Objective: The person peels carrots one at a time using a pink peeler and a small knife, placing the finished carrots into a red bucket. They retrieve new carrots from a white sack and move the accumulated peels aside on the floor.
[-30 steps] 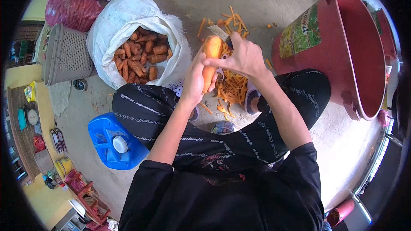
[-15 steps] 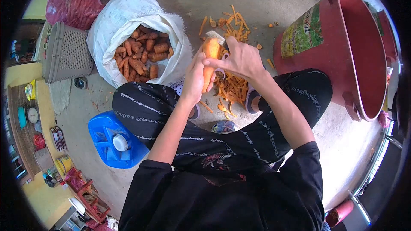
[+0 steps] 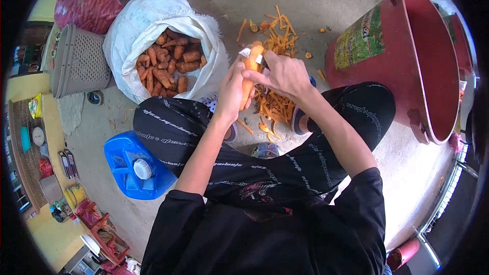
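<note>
Carrot gripped in left hand; right hand clasping peeler, at its tip

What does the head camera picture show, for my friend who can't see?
A person's left hand holds a carrot while the right hand holds a peeler at its tip, above a pile of orange peels. A white sack of carrots sits left, a red bucket right.

Soft daylight, brightest on the pale floor right of my right grip, faint shadows under it, heavy fisheye bending, black vignette at edges, centre sharp.
</note>
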A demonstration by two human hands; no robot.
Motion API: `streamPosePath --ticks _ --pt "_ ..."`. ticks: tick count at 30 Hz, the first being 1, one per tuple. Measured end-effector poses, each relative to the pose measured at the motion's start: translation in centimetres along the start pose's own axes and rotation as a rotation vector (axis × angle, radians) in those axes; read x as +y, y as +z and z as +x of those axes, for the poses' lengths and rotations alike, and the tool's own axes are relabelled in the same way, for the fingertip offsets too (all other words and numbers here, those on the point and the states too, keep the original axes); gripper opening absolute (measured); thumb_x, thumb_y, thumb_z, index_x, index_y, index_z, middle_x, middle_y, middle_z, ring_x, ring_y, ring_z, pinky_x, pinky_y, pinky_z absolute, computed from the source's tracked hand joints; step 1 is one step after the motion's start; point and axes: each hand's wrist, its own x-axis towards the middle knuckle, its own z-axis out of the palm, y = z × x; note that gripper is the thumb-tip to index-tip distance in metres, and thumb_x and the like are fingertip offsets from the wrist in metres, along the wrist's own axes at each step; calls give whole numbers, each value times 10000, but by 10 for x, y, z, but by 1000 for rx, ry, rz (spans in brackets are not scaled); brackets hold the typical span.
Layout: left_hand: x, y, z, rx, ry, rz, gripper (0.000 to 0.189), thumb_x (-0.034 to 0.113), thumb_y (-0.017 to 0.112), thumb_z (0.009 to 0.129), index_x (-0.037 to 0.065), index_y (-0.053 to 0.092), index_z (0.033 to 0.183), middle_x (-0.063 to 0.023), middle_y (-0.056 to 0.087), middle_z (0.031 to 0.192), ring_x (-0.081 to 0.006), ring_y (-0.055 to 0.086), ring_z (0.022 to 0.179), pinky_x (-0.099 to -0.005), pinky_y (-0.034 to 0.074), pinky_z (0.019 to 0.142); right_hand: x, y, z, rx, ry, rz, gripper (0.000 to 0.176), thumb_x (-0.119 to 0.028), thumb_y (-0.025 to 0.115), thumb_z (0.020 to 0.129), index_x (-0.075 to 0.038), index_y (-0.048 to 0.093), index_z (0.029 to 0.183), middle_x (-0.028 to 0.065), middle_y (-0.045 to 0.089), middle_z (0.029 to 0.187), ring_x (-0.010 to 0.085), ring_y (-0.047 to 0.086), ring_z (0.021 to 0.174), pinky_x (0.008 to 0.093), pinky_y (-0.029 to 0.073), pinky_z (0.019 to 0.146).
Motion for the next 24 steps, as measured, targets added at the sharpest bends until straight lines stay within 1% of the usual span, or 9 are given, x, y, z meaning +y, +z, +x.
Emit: streamPosePath --ticks 8,11,14,17,18,21,22,23,24 --pt "-3 -1 3 6 -47 -92 306 313 356 984 56 513 930 -31 502 672 -88 472 489 -203 337 337 -4 1 -1 -61 -25 37 666 -694 464 809 -44 600 750 150 570 505 319 602 454 408 479 405" --pt "-6 0 4 -13 -44 -152 304 313 358 979 57 513 925 -38 512 688 -92 473 497 -211 345 349 -7 -2 -1 -134 -16 57 643 -664 440 845 -50 599 744 161 588 546 330 617 515 423 499 479" --pt "-5 1 7 -67 -10 -211 320 340 353 983 65 516 962 -43 526 727 -94 475 517 -216 352 368 -10 -11 1 -142 94 396 630 -636 422 872 -41 609 787 180 606 606 341 632 599 420 507 582" --pt "-3 -2 9 -43 10 -284 350 369 347 986 69 519 1037 -49 553 808 -92 480 551 -214 353 386 -1 -23 9 -131 345 626 642 -629 400 882 -29 628 866 201 628 699 356 643 719 416 496 688" --pt "-1 -3 9 -24 -3 -292 360 377 345 987 71 517 1062 -50 560 839 -89 482 564 -212 352 391 3 -34 12 -196 448 624 689 -651 378 877 -15 627 966 206 634 745 334 650 790 409 488 734" --pt "-4 -10 14 -22 -15 -303 379 394 370 981 69 512 1115 -54 572 920 -85 483 594 -203 354 404 25 -19 13 -250 342 379 711 -636 367 885 21 610 1012 229 642 816 337 643 879 410 478 795" --pt "-5 -11 15 -7 -22 -285 375 394 385 977 69 512 1114 -52 571 919 -85 482 594 -203 355 406 33 -11 13 -417 405 438 780 -655 419 852 47 516 1179 278 621 993 359 604 1016 407 450 881" --pt "-5 -12 14 14 -30 -267 371 393 399 973 69 512 1112 -49 570 918 -85 481 595 -202 355 408 37 -4 8 -501 360 399 812 -662 437 837 48 462 1229 289 592 1058 372 574 1060 407 435 907" --pt "-4 -14 14 29 -21 -209 354 383 462 952 82 497 1134 -24 518 862 -86 494 575 -209 373 410 37 2 2 -584 311 360 853 -670 455 823 50 408 1279 300 562 1123 385 545 1105 406 419 934"
